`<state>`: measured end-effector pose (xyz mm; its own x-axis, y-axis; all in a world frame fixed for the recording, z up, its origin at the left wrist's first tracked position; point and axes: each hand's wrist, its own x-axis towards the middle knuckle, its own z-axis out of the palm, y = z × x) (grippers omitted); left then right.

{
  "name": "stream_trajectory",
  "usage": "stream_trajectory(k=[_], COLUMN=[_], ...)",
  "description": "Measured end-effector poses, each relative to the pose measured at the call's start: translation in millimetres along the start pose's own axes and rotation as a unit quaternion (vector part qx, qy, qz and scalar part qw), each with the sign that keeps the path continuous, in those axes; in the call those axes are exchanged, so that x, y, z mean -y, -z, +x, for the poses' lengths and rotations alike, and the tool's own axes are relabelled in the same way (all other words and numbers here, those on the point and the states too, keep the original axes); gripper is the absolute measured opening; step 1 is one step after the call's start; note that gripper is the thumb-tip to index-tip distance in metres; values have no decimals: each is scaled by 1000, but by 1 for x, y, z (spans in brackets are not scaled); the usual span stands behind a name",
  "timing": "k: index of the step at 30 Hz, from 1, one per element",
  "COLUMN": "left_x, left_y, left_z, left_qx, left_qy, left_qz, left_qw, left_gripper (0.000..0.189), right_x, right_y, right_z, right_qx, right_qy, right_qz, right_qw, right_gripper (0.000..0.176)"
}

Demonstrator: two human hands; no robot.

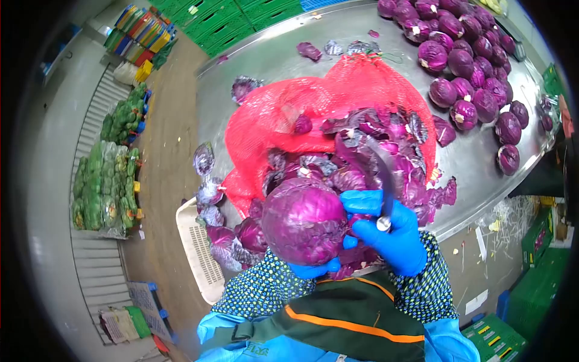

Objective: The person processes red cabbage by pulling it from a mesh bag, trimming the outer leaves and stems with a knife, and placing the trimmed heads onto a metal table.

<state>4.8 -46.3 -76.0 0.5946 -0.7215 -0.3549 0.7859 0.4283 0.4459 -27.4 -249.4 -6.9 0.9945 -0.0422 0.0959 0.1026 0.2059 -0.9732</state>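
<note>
A red cabbage [304, 220] is held up close to my body. My left hand [313, 269], in a blue glove, cups it from below, mostly hidden under it. My right hand [395, 241], also blue-gloved, is closed round a knife [384, 175] whose curved dark blade points up and away; its fingers reach to the cabbage's right side. Beneath and beyond both hands lies a heap of loose purple cabbage leaves [353, 172], resting on a red mesh bag [271, 114] spread on the metal table [220, 78].
Many red cabbages [461, 63] are piled at the table's far right. A cream plastic basket [199, 253] with leaves stands at the left. Green crates [211, 24] stand behind the table. Bagged green vegetables [105, 187] are stacked along the left wall.
</note>
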Motion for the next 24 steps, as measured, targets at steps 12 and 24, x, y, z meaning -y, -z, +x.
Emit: stream_trajectory(k=[12,24], left_x=[4,107], left_y=[-39,-186], left_z=[68,179], left_qx=[73,141], left_qy=[155,-80], left_qz=[-142,508], left_qw=[975,846], left_gripper=[62,77], right_x=[-2,-39], right_y=[75,276], right_z=[-13,-1], right_qx=[-97,-380], right_qy=[125,78], right_qz=[3,346], right_qw=[987,854], right_gripper=[17,59])
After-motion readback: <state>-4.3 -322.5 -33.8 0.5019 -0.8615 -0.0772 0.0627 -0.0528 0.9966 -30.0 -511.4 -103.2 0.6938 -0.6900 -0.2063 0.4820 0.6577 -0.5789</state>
